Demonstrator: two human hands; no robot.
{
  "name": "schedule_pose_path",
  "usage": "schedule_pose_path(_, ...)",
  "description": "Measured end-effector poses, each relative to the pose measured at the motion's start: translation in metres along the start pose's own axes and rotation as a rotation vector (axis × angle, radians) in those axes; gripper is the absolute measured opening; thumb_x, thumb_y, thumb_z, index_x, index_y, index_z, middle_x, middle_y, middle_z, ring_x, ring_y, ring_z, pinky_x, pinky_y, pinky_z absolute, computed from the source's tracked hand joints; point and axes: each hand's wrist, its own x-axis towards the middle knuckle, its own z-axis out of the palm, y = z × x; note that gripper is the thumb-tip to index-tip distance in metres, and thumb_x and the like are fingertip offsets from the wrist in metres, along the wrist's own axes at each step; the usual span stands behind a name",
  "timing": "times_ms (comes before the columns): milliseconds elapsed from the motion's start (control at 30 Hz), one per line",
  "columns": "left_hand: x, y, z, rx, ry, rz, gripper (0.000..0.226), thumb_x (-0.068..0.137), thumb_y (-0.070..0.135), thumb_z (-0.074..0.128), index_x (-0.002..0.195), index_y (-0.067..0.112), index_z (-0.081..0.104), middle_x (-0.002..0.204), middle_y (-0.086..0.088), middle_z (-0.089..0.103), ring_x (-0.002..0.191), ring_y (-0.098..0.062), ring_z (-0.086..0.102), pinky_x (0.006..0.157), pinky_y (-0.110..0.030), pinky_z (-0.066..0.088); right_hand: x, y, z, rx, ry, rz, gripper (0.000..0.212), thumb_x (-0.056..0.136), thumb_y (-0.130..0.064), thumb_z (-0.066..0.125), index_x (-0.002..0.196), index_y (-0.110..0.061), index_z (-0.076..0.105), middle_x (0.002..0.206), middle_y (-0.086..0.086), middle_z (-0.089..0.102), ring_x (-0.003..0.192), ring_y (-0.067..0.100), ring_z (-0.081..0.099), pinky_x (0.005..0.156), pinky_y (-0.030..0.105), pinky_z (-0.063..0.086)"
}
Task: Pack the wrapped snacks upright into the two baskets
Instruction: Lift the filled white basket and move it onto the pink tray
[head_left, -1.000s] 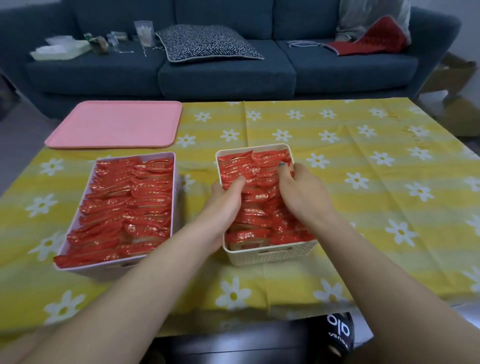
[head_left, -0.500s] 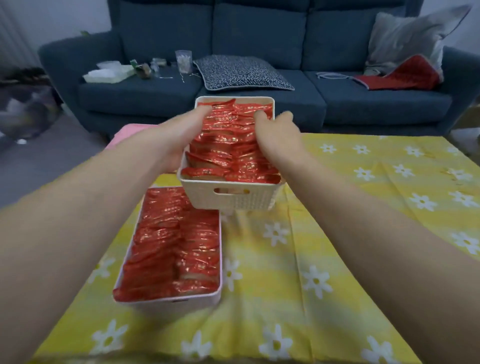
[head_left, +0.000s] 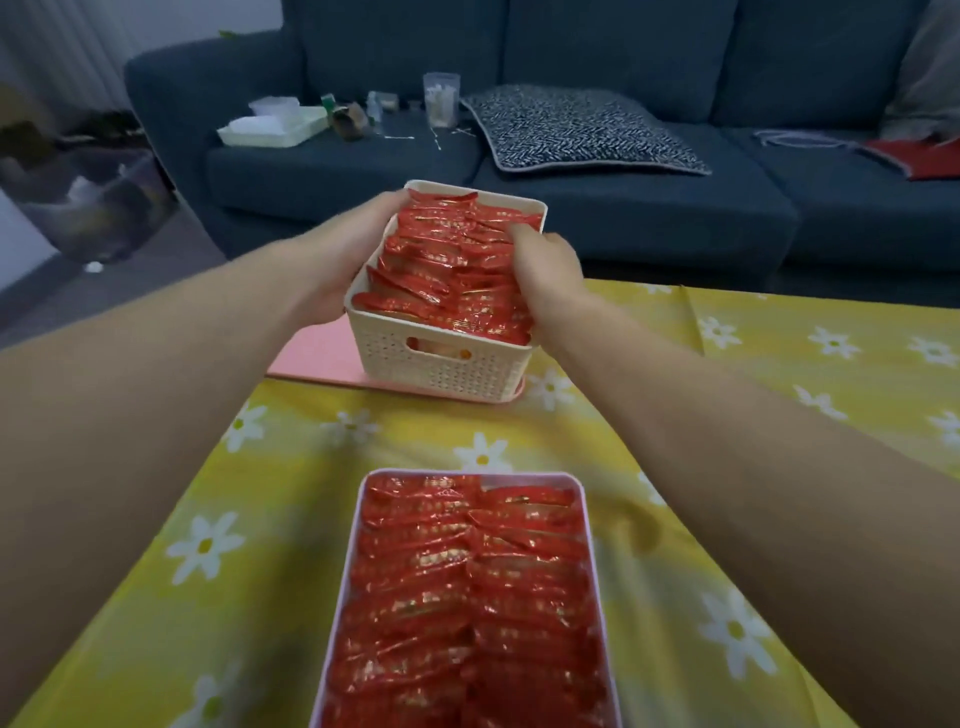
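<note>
A cream perforated basket (head_left: 441, 366) packed with upright red wrapped snacks (head_left: 441, 265) sits on the right end of the pink tray (head_left: 306, 356) at the far side of the table. My left hand (head_left: 337, 260) grips its left wall. My right hand (head_left: 545, 270) grips its right rim, fingers curled over onto the snacks. A second, pale pink basket (head_left: 587, 525) full of red wrapped snacks (head_left: 467, 597) stands close to me on the yellow flowered tablecloth (head_left: 291, 467).
A dark blue sofa (head_left: 623, 208) lies just beyond the table, carrying a patterned cushion (head_left: 576, 130), a clear cup (head_left: 441, 98), a white container (head_left: 270, 127) and small items. Bags sit on the floor at far left.
Both hands have carried the cream basket up off the cloth, away from me and to the left, onto the pink tray. The view has shifted left with it.
</note>
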Motion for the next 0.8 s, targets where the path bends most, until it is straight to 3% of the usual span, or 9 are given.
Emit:
schedule_pose_path(100,0.025,-0.022,-0.004,-0.030,0.006,-0.015,0.038,0.105,0.049,0.039,0.088,0.021,0.059,0.062,0.008,0.073,0.056,-0.004,0.071,0.061,-0.024,0.052,0.023,0.016,0.018,0.029,0.019,0.020,0.026,0.075,-0.044,0.046,0.085,-0.024,0.059,0.099,0.003,0.072,0.096,0.031,0.068,0.095,0.047,0.053)
schedule_pose_path(167,0.038,-0.034,-0.006,-0.091,0.031,-0.027,0.037,0.103,0.049,0.043,0.089,0.020,0.060,0.072,0.006,0.077,0.060,-0.005,0.072,0.065,-0.026,0.053,0.035,0.023,0.024,0.015,0.028,0.021,0.027,0.073,-0.045,0.046,0.086,-0.024,0.059,0.100,0.003,0.072,0.096,0.031,0.068,0.095,0.047,0.053)
schedule_pose_path(333,0.059,-0.053,0.002,-0.110,0.053,-0.010,0.036,0.104,0.043,0.046,0.082,0.019,0.059,0.056,0.006,0.070,0.054,-0.006,0.070,0.071,-0.029,0.053,0.062,0.042,0.029,-0.019,0.040,0.029,0.032,0.070,-0.046,0.045,0.087,-0.024,0.060,0.099,0.004,0.073,0.095,0.032,0.069,0.094,0.047,0.053)
schedule_pose_path(400,0.061,-0.058,0.002,-0.135,0.047,-0.034,0.034,0.104,0.046,0.046,0.091,0.019,0.060,0.061,0.004,0.073,0.060,-0.008,0.073,0.075,-0.031,0.055,0.069,0.047,0.031,-0.032,0.039,0.033,0.034,0.071,-0.047,0.043,0.088,-0.024,0.062,0.098,0.003,0.073,0.094,0.031,0.070,0.093,0.048,0.053)
schedule_pose_path(467,0.064,-0.063,-0.002,-0.190,0.076,-0.073,0.036,0.103,0.050,0.044,0.112,0.019,0.059,0.073,0.001,0.077,0.073,-0.013,0.076,0.081,-0.035,0.057,0.068,0.045,0.030,-0.052,0.033,0.040,0.036,0.072,-0.048,0.042,0.091,-0.025,0.063,0.098,0.002,0.074,0.093,0.030,0.070,0.093,0.047,0.054)
schedule_pose_path(533,0.066,-0.067,-0.005,-0.198,0.082,-0.085,0.041,0.103,0.054,0.042,0.122,0.020,0.056,0.083,-0.001,0.079,0.084,-0.018,0.077,0.089,-0.038,0.057,0.067,0.043,0.030,-0.062,0.054,0.045,0.045,0.072,-0.049,0.041,0.101,-0.023,0.064,0.101,0.003,0.072,0.094,0.029,0.069,0.094,0.047,0.053)
schedule_pose_path(667,0.050,-0.069,-0.005,-0.189,0.110,-0.069,0.041,0.104,0.054,0.037,0.088,0.022,0.056,0.081,-0.003,0.078,0.092,-0.019,0.073,0.099,-0.038,0.052,0.043,0.040,0.024,-0.072,0.072,0.064,0.056,0.076,-0.050,0.037,0.119,-0.020,0.057,0.109,0.004,0.068,0.099,0.029,0.066,0.096,0.047,0.050)
schedule_pose_path(733,0.036,-0.070,-0.005,-0.189,0.210,-0.106,0.045,0.102,0.056,0.039,0.107,0.016,0.059,0.108,-0.007,0.072,0.109,-0.021,0.066,0.107,-0.041,0.046,0.026,0.038,0.020,-0.054,0.095,0.079,0.058,0.084,-0.050,0.036,0.129,-0.018,0.053,0.117,0.004,0.065,0.104,0.029,0.063,0.098,0.045,0.047)
schedule_pose_path(800,0.016,-0.070,-0.007,-0.137,0.302,-0.179,0.068,0.098,0.063,0.040,0.149,0.018,0.041,0.149,-0.008,0.049,0.135,-0.028,0.048,0.116,-0.048,0.035,0.003,0.039,0.013,-0.072,0.097,0.086,0.052,0.094,-0.046,0.034,0.132,-0.015,0.052,0.122,0.005,0.062,0.111,0.030,0.059,0.100,0.043,0.044)
